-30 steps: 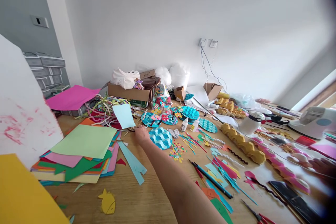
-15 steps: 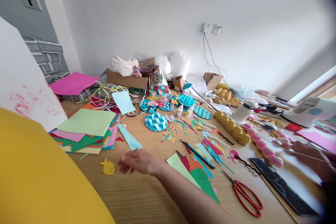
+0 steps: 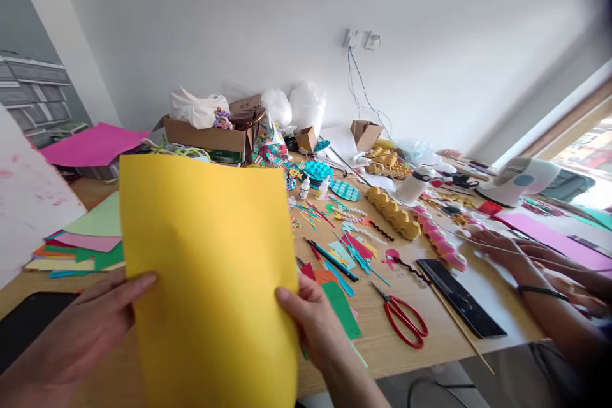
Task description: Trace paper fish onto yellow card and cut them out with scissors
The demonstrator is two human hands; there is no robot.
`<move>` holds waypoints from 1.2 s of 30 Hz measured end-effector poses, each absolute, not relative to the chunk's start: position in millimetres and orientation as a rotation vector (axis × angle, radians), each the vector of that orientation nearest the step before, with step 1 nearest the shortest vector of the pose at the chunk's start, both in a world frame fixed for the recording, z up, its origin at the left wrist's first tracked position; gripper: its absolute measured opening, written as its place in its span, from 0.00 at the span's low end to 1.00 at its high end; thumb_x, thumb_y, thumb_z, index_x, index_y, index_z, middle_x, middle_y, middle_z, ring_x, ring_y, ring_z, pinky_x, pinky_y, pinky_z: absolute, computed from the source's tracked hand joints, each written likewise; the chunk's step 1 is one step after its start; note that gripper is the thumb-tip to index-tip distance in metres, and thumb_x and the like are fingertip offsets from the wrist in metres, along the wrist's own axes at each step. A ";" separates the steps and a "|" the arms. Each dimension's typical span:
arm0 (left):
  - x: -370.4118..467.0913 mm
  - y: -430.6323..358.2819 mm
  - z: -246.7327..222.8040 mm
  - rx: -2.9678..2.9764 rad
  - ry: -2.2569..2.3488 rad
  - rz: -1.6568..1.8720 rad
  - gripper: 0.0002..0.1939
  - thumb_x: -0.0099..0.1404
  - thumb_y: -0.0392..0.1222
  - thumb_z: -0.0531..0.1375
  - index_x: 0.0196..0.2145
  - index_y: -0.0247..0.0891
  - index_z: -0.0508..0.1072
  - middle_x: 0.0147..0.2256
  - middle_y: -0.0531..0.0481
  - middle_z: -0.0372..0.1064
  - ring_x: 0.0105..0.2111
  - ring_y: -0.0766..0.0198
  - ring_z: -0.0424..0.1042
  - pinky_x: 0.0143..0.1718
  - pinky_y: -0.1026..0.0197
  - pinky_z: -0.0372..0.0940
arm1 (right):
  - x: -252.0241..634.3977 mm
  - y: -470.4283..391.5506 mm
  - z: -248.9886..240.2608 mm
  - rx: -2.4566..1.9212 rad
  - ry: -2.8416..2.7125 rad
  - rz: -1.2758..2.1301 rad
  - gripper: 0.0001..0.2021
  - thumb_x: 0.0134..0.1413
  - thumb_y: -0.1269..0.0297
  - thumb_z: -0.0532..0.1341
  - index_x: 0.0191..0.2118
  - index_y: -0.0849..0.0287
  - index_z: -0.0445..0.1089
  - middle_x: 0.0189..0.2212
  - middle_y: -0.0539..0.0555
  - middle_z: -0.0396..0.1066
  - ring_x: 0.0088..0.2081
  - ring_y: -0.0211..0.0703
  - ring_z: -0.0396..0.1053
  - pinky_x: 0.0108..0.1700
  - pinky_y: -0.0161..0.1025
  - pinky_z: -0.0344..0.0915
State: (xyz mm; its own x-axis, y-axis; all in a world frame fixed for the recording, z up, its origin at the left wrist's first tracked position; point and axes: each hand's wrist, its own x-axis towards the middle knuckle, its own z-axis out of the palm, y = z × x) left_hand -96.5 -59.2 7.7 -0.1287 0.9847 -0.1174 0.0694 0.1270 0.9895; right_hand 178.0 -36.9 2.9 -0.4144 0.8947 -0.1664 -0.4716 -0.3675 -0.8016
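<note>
A large yellow sheet of paper (image 3: 210, 268) stands upright in front of me, slightly curved. My left hand (image 3: 112, 296) grips its left edge, thumb on the near face. On the opposite edge, my right hand (image 3: 308, 312) pinches the sheet with its thumb in front and fingers behind. Past the right hand lie green paper (image 3: 342, 311) and red-handled scissors (image 3: 406, 319). A stack of coloured paper (image 3: 90, 245) shows beyond my left hand. The sheet hides the table's middle, including where a yellow paper fish lay earlier.
A co-worker's hands (image 3: 502, 255) are at the right, near a black phone-like slab (image 3: 459, 296) and a thin wooden stick (image 3: 459, 325). Painted egg-carton strips (image 3: 394, 213), glue bottles (image 3: 305, 188) and a white bottle (image 3: 414, 186) stand farther back. A dark flat object (image 3: 29, 325) lies at left.
My right hand has left the spot beside the yellow fish and now holds the yellow sheet's right edge. The sheet has moved from the left to the centre. The view has shifted right.
</note>
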 end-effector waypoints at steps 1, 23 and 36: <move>-95.6 -57.2 10.3 1.098 1.338 1.163 0.21 0.55 0.61 0.57 0.40 0.48 0.76 0.39 0.52 0.76 0.41 0.50 0.73 0.41 0.50 0.70 | 188.6 -36.2 4.8 -0.821 -0.869 1.817 0.15 0.41 0.60 0.69 0.38 0.58 0.74 0.30 0.52 0.77 0.28 0.41 0.74 0.33 0.36 0.69; -125.9 -72.4 -65.3 2.410 1.778 -0.091 0.28 0.66 0.53 0.48 0.62 0.45 0.50 0.63 0.48 0.46 0.61 0.51 0.49 0.60 0.43 0.43 | 261.8 -29.9 1.3 -1.229 -0.567 1.301 0.20 0.29 0.61 0.73 0.35 0.54 0.74 0.30 0.51 0.78 0.27 0.44 0.75 0.26 0.34 0.72; -167.8 -46.7 -53.6 2.425 1.793 0.166 0.19 0.62 0.32 0.50 0.50 0.40 0.67 0.49 0.44 0.68 0.50 0.56 0.66 0.50 0.55 0.62 | 264.5 -21.6 -6.8 -1.273 -0.551 1.332 0.21 0.29 0.62 0.73 0.37 0.56 0.73 0.30 0.54 0.78 0.26 0.48 0.75 0.30 0.39 0.73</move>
State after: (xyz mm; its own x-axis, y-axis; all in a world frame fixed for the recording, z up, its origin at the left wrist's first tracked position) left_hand -167.8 -46.7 -53.6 0.2918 0.9564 0.0158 0.9431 -0.2904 0.1621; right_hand 264.5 -21.6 -6.8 0.2442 0.9054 -0.3473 -0.3950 -0.2342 -0.8883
